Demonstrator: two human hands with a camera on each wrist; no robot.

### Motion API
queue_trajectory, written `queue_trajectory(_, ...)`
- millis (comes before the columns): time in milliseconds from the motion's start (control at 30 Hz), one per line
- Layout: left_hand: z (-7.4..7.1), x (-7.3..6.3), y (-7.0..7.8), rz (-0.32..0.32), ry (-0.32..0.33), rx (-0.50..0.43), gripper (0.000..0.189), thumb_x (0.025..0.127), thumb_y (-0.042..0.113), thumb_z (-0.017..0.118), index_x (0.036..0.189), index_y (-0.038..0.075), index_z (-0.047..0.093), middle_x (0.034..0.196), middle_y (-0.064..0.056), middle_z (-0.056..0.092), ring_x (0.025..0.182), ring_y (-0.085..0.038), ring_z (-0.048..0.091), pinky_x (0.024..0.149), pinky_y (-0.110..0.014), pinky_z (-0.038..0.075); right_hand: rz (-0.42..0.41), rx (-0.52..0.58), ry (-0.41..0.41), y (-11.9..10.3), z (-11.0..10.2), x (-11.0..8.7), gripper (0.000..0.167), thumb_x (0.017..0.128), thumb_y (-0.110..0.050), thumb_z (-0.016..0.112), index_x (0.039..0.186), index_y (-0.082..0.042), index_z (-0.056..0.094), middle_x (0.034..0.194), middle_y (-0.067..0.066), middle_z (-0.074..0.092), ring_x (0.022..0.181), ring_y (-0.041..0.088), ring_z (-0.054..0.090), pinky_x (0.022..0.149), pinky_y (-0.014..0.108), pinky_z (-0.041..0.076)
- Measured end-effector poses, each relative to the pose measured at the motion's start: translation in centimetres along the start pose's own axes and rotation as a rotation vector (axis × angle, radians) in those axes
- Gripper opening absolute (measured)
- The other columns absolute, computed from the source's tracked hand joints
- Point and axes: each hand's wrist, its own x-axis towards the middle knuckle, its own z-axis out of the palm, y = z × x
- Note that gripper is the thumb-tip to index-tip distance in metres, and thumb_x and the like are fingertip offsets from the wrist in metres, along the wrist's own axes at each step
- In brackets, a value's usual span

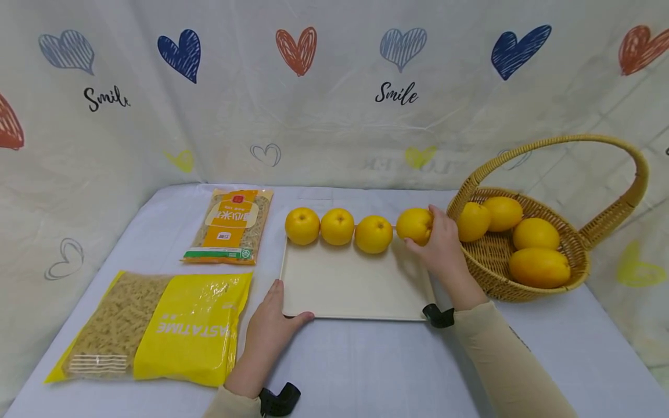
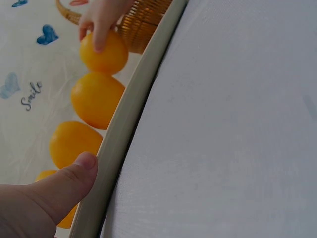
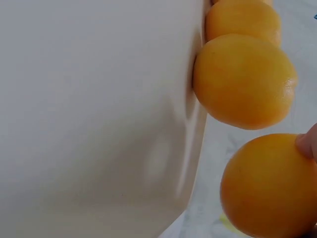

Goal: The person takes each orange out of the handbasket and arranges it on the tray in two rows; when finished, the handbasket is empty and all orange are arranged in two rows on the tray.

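Note:
My right hand (image 1: 444, 244) grips an orange (image 1: 414, 225) at the back right corner of a cream tray (image 1: 355, 290). In the right wrist view, a fingertip presses the side of this orange (image 3: 270, 186), which sits apart from its neighbour. Three more oranges (image 1: 373, 234) line the tray's back edge to its left. My left hand (image 1: 273, 325) rests against the tray's front left corner. Its fingers lie along the left side, and the thumb (image 2: 74, 181) touches the front rim. The left fingers are out of sight in the left wrist view.
On the right stands a wicker basket (image 1: 488, 273) with a tall arched handle, holding several yellow-orange fruits (image 1: 538, 267). To the left lie a yellow pasta bag (image 1: 183, 331) and, behind it, a smaller orange-labelled packet (image 1: 230, 226). A heart-printed cloth (image 1: 334, 116) hangs behind.

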Motion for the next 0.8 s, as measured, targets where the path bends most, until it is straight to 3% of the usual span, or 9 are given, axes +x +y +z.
queue_trajectory(167, 0.07, 0.11, -0.09, -0.002, 0.000, 0.007, 0.104, 0.067, 0.053, 0.073, 0.141, -0.003, 0.025, 0.148, -0.017, 0.026, 0.134, -0.032, 0.029, 0.108, -0.047, 0.029, -0.084, -0.034, 0.023, 0.21, 0.03, 0.15, 0.067, 0.070, -0.020, 0.074, 0.122, 0.006, 0.040, 0.119, 0.025, 0.048, 0.109, 0.042, 0.042, 0.097, 0.054, 0.032)
queue_trajectory(267, 0.06, 0.09, -0.09, -0.001, -0.001, 0.005, 0.104, 0.066, 0.053, 0.073, 0.141, -0.002, 0.025, 0.148, -0.017, 0.026, 0.134, -0.033, 0.029, 0.108, -0.047, 0.029, -0.100, -0.051, 0.010, 0.25, 0.07, 0.12, 0.065, 0.070, -0.021, 0.074, 0.122, 0.003, 0.042, 0.121, 0.022, 0.047, 0.109, 0.040, 0.043, 0.096, 0.053, 0.034)
queue_trajectory(567, 0.10, -0.02, -0.02, -0.007, -0.004, 0.012, 0.104, 0.067, 0.054, 0.072, 0.141, -0.002, 0.025, 0.148, -0.017, 0.026, 0.134, -0.032, 0.029, 0.108, -0.047, 0.029, 0.054, 0.011, -0.121, 0.23, -0.07, 0.02, 0.070, 0.077, -0.025, 0.069, 0.134, -0.005, 0.034, 0.137, 0.025, 0.029, 0.121, 0.043, 0.035, 0.097, 0.060, 0.035)
queue_trajectory(800, 0.11, 0.01, 0.04, -0.004, 0.000, 0.014, 0.104, 0.067, 0.053, 0.073, 0.141, -0.002, 0.026, 0.148, -0.017, 0.027, 0.134, -0.032, 0.029, 0.108, -0.047, 0.029, 0.141, 0.078, -0.156, 0.91, 0.12, 0.33, 0.084, 0.076, -0.025, 0.070, 0.138, 0.005, 0.021, 0.134, 0.029, 0.035, 0.121, 0.041, 0.037, 0.102, 0.055, 0.032)
